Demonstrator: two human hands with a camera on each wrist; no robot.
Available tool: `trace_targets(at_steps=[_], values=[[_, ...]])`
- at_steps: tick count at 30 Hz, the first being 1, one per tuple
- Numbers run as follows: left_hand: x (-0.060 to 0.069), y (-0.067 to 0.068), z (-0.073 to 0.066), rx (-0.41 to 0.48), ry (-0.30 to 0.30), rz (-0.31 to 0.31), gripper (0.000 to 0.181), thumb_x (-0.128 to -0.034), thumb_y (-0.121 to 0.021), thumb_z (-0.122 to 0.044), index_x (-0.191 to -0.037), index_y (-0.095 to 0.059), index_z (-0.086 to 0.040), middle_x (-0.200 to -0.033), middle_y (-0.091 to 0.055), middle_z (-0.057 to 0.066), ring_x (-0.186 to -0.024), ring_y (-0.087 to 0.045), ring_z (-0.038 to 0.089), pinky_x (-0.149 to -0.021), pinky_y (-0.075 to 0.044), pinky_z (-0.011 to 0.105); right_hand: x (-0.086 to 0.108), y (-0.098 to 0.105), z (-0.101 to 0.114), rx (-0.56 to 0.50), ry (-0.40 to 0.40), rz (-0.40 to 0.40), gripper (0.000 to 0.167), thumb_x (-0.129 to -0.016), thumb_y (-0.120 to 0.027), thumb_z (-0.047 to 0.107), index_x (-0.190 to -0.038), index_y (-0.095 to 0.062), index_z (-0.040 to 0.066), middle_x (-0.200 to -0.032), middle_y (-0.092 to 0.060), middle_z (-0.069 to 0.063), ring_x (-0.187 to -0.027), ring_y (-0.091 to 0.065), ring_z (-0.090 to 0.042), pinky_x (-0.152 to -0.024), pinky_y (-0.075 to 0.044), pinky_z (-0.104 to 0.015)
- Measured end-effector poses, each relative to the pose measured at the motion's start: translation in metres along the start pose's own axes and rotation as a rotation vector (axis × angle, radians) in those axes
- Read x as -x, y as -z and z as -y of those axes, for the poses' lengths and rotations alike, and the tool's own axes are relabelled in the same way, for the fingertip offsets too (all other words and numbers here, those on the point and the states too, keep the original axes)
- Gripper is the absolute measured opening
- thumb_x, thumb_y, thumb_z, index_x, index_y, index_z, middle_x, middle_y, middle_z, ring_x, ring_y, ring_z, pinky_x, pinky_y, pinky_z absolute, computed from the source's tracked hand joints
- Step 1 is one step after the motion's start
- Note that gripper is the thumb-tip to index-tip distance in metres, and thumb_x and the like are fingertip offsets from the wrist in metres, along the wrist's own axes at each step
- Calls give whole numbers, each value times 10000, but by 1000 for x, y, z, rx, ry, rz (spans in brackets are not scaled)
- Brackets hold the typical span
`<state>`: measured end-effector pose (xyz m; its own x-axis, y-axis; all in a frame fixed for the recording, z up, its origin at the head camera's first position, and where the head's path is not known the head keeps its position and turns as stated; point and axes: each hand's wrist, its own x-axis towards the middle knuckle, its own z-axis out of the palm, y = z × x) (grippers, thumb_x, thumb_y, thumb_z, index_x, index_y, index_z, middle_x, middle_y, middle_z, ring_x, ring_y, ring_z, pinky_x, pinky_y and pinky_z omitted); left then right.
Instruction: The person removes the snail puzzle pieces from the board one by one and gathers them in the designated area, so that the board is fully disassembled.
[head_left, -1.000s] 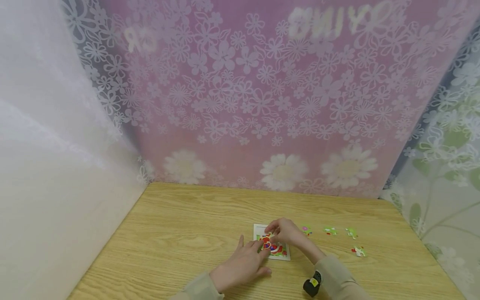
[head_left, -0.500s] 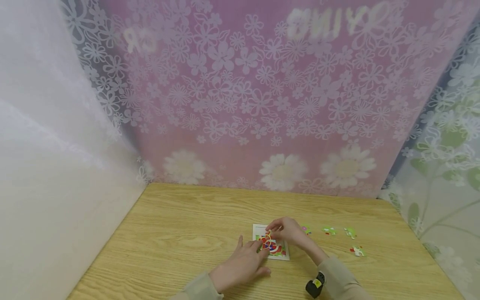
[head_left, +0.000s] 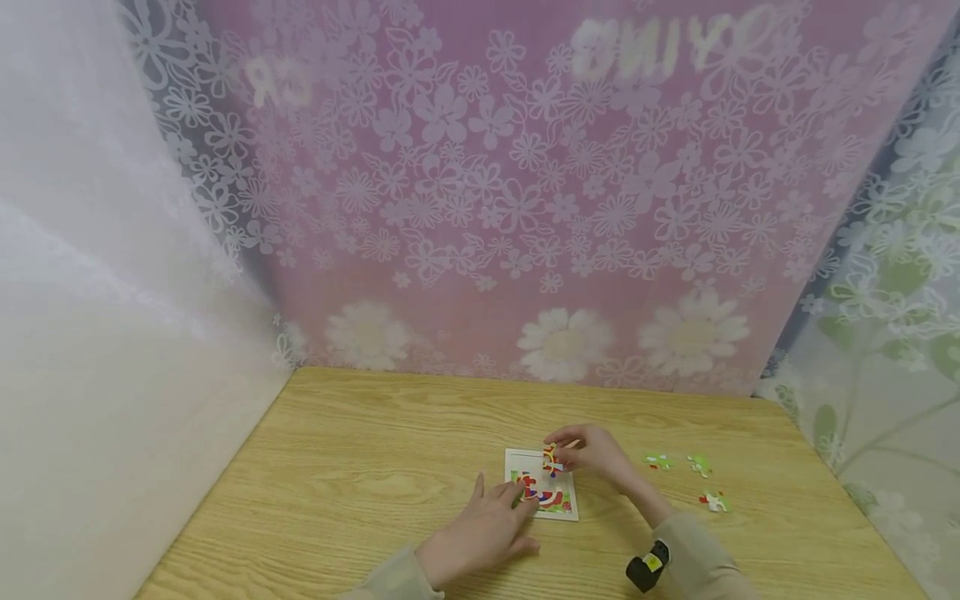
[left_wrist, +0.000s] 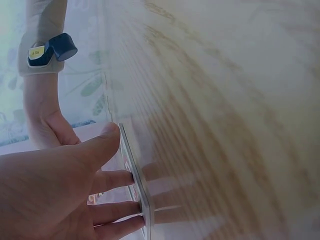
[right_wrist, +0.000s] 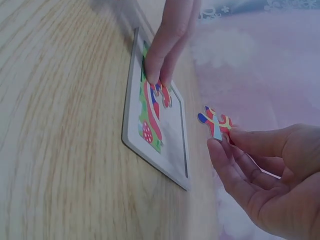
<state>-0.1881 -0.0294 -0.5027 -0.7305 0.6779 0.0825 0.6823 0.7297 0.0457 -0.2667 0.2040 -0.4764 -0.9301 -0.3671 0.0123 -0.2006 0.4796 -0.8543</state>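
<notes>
A white puzzle tray [head_left: 573, 508] lies on the table, partly filled with red, green and blue pieces along its near side. My left hand [head_left: 480, 533] lies at its left, fingers extended, with fingertips touching the pieces; in the left wrist view the left hand [left_wrist: 65, 190] reaches over the tray edge [left_wrist: 135, 175]. My right hand [head_left: 596, 458] pinches a puzzle piece [head_left: 552, 461] above the tray's far right part. In the right wrist view, the right hand [right_wrist: 280, 175] holds this red, yellow and blue piece [right_wrist: 216, 121] between thumb and fingers, apart from the tray [right_wrist: 131, 120].
Loose puzzle pieces lie right of the tray: a green one [head_left: 659, 462], another green one [head_left: 700, 465] and a white and red one [head_left: 714, 502]. A black device [head_left: 647, 568] is on the right wrist. Patterned curtains [head_left: 465, 208] stand behind and beside the table.
The right hand has lifted the piece up from the tray's pieces and moved it to the right, uncovering some bare tray. The left hand has stayed nearly still.
</notes>
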Motion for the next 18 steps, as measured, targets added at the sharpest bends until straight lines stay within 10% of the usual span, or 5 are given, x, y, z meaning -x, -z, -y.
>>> trace_targets(at_steps=[18], values=[[5, -2, 1, -17, -27, 9, 650, -972, -521, -598, -1468, -543, -179, -1530, -485, 118, -1380, -501, 275, -1072, -450, 539, 31, 46, -10, 9, -32, -44, 312, -968, -663, 49, -1247, -650, -89, -1056, -688, -197, -824, -715, -284, -715, -600, -443]])
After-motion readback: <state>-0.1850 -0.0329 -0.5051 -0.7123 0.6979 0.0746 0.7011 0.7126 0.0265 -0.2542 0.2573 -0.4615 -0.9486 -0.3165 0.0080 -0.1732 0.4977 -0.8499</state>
